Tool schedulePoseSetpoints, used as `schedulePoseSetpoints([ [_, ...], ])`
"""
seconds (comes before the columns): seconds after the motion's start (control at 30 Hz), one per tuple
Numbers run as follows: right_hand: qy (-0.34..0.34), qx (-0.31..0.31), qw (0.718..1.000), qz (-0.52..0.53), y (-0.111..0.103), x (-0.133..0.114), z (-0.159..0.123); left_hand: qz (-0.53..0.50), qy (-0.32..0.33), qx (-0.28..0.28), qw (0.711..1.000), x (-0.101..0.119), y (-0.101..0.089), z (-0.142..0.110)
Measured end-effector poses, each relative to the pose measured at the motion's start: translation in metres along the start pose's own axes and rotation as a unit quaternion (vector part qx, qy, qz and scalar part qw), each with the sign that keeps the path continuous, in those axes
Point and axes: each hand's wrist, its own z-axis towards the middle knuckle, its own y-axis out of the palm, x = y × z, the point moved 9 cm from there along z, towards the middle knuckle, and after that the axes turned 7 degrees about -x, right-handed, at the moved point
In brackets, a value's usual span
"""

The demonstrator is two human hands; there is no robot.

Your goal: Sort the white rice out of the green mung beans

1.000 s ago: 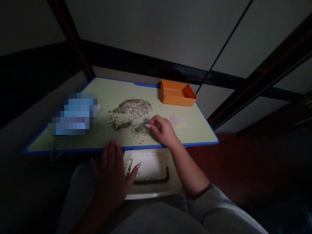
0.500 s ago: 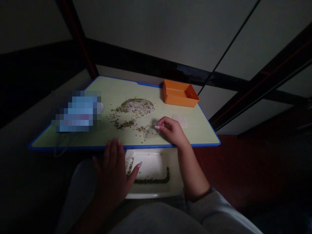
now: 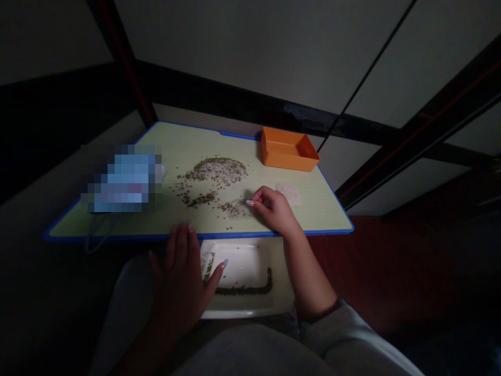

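The right hand [image 3: 271,208] pinched a thin clear sheet [image 3: 237,210] between thumb and fingers, low at the table [image 3: 188,140] beside loose grains [image 3: 225,207], on the near side of a mixed green-and-pale heap [image 3: 217,169]. The left hand [image 3: 180,271] was spread at the table's near edge, thumb above the white tray [image 3: 242,261].

Glossy, smooth tray [image 3: 245,263]; matt tabletop [image 3: 319,214]
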Motion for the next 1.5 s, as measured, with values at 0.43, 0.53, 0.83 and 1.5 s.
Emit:
schedulePoseSetpoints([
  [0.43,-0.004,0.023,0.99,-0.136,0.015,-0.021,0.008,0.004,0.002,0.007,1.0,0.001,-0.001,0.0],
  [0.53,-0.006,0.011,0.988,-0.151,0.022,-0.025,0.012,0.005,-0.002,0.004,1.0,0.0,0.0,0.0],
  [0.83,-0.021,-0.028,0.993,-0.111,0.027,-0.021,0.013,0.003,-0.003,-0.003,1.0,0.001,-0.001,0.0],
  [1.5,-0.006,-0.085,0.994,0.061,0.023,-0.007,-0.001,0.008,-0.005,-0.002,1.0,-0.001,0.001,-0.001],
])
